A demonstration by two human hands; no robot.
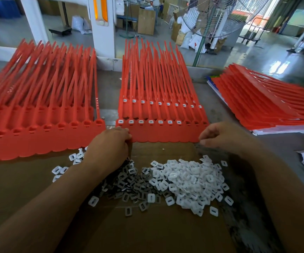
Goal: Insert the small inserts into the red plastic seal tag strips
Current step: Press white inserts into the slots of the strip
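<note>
Pinching the near edge of the middle red strips (162, 133), the left hand (111, 143) holds its left corner, the right hand (218, 136) its right, fingers curled. Raised marks (97, 104) on the left red sheet (38, 141) are too small to read. Seated inserts (150, 121) fill seven front heads; loose white inserts (189, 178) and grey inserts (133, 187) lie heaped on cardboard (147, 230) between the forearms; another red stack (268, 110) lies right.

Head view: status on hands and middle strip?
Left hand pinches near-left corner of middle strip, right hand its near-right corner. Seven white inserts seated in near row, rightmost sockets empty. Loose insert pile in front, nothing blocking.
</note>
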